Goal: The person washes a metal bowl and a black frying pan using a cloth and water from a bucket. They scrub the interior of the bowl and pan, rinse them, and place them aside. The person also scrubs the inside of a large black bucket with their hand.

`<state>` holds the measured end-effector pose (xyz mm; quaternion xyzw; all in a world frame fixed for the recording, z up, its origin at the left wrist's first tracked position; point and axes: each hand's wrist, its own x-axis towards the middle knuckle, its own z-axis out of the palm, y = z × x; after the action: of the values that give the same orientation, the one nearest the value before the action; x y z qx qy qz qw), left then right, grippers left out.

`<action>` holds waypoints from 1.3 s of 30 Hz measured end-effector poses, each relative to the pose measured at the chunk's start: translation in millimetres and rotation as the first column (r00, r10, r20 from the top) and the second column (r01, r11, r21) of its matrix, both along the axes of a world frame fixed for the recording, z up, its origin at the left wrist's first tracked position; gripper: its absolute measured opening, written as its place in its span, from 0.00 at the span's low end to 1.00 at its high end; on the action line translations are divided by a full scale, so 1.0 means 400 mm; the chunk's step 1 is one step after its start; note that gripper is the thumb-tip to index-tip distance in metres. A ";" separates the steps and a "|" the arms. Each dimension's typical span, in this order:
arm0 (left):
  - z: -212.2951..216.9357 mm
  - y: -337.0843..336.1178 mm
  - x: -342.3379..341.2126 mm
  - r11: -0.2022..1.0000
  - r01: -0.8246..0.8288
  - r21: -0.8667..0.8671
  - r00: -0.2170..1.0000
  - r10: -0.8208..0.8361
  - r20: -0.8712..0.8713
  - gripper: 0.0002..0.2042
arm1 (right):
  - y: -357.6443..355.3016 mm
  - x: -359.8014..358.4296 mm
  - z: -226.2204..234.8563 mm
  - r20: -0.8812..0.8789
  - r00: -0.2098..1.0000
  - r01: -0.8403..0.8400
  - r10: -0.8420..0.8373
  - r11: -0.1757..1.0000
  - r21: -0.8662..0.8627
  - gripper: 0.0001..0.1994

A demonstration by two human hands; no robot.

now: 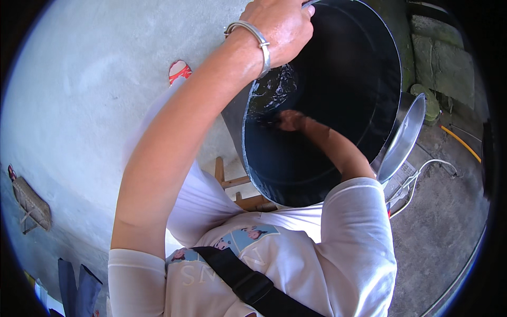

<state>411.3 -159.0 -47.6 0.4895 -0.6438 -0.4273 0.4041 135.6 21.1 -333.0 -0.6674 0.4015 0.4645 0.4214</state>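
Note:
A large dark bucket (343, 158) is tilted in front of me, its wide mouth turned toward me. My left hand (282, 26), with a silver bangle on its wrist, is closed on the bucket's rim at the far left. My right arm reaches down inside, and my right hand (290, 120) is beside rippling water (274, 90) that catches the light. Shadow and blur hide that hand's fingers and whatever they may touch.
A metal basin (404, 140) leans against the bucket's right side. A wooden stool (253, 202) shows beneath the bucket. Right of these lie a pale cable (417, 182) and a yellow hose (462, 143). A small woven seat (31, 203) stands far left.

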 end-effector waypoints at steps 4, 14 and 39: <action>0.020 -0.003 0.007 0.998 0.059 0.033 0.998 -0.058 -0.013 0.14 | -0.246 -0.032 0.155 -0.462 0.701 -0.669 0.544 0.726 -0.159 0.22; 0.060 0.004 0.011 0.985 0.137 0.105 0.989 -0.129 -0.078 0.14 | -0.326 -0.010 -0.012 -0.562 0.668 -0.734 0.488 0.554 -0.391 0.26; 0.062 -0.001 -0.062 0.894 0.160 0.418 0.947 -0.020 -0.321 0.16 | -0.342 0.130 -0.176 0.011 0.997 0.060 -0.080 0.637 -0.768 0.19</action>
<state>386.6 -159.6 -22.6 0.4645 -0.4820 -0.6508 0.3583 187.8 -115.7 -403.6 -0.7615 0.5911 0.2415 0.1113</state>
